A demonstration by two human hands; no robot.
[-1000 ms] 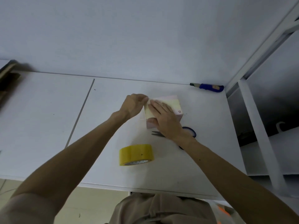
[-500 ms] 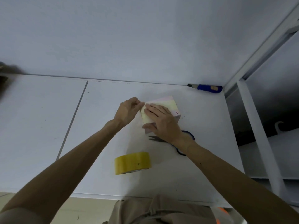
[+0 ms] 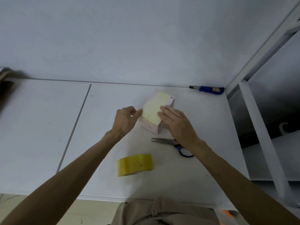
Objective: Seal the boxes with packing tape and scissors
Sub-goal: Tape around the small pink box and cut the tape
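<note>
Box [image 3: 155, 109] sat just above frame centre on the white table [image 3: 48, 127], pink sides, pale yellow top face. Right hand [image 3: 176, 123] lay flat with fingers straight, pressing on the top's right edge and that side, and grasped nothing. Left hand [image 3: 125, 120] was curled at the box's left top edge with fingertips touching it. Couldn't tell whether it pinched a tape end or just pushed there.

Yellow tint on top looked like tape already laid, so the step was probably smoothing it down over the edges. That was a guess. To do it well:
- Keep the flat hand as anchor so the light box wouldn't slide or tip.
- Rub from the middle of the top outward to chase bubbles.
- Fold any overhang down the sides with firm strokes, corners last.
- Cover the dark seam line that showed near the top's lower left corner.

Scissors [image 3: 164, 141] lay closed just below the box, blades pointing left, blue handle partly hidden by the right wrist. The wrist could drag them, so that needed watching. Tape roll [image 3: 134, 164] lay lower in the frame, near the table's front edge, apart from both hands. Blue-handled tool [image 3: 209, 90] lay at upper right against the wall, untouched. Brown thing [image 3: 5, 78] at the far left edge was blurred and unclear.
</note>
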